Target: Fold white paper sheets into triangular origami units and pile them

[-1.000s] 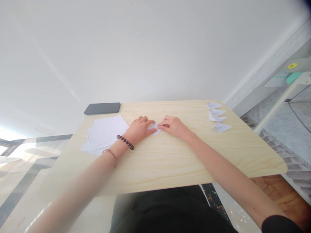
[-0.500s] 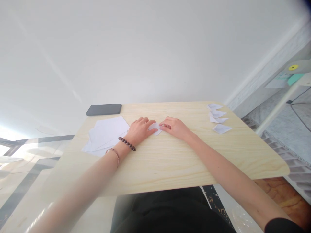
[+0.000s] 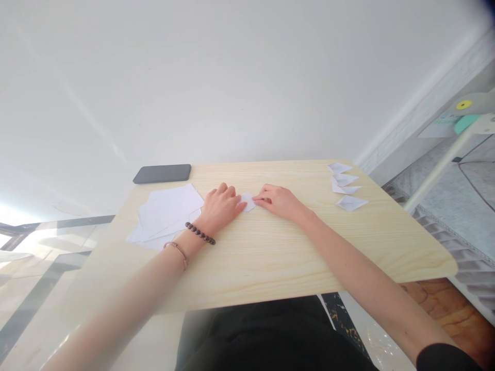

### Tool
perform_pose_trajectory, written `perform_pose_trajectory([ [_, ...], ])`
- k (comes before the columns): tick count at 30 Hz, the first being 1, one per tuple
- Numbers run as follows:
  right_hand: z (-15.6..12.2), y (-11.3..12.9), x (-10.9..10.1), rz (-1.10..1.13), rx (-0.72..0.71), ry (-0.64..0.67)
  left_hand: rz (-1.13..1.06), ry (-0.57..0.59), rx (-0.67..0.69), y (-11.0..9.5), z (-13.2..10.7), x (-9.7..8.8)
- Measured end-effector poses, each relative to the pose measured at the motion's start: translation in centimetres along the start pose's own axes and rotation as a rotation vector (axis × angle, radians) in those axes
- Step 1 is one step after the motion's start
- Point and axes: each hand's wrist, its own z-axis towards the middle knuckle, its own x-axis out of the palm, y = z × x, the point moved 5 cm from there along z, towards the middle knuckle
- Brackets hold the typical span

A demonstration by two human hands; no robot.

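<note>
Writing: none legible. The dark phone (image 3: 163, 173) lies with a blank face at the far left edge of the table (image 3: 270, 263). The sheets and folded pieces are plain white. A yellow dot on a pale object (image 3: 464, 105) off to the far right is too small to read.

Left hand (image 3: 221, 206): palm down, flat on the wood, fingers laid close together and pointing right. The fingertips press on the left edge of the small folded paper (image 3: 247, 201). The forearm runs in from lower left, with a dark bead bracelet (image 3: 199, 233) at the wrist and a thin cord bracelet (image 3: 177, 248) just behind it.

Right hand (image 3: 281, 201): knuckles raised, fingers bent down and pointing left, tips on the paper's right edge. Cannot tell whether it pinches the edge or only presses it. The forearm comes in from lower right, bare up to a black sleeve.

The folded paper lies flat on the table between the two hands, about mid-width and toward the far side.

A loose stack of white sheets (image 3: 166, 214) is fanned out just left of the left hand, partly under the wrist.

Four folded white pieces (image 3: 345, 185) lie in a row along the far right edge, well apart from the hands.
</note>
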Motion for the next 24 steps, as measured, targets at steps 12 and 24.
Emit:
perform_pose_trajectory([
  [12,-0.01,0.04,-0.13,-0.112,0.048,-0.067,0.012,-0.014,-0.103,-0.08,0.05,0.12],
  [24,0.0,-0.12,-0.33,-0.098,0.066,0.014,-0.077,0.101,-0.207,-0.02,-0.1,0.21],
])
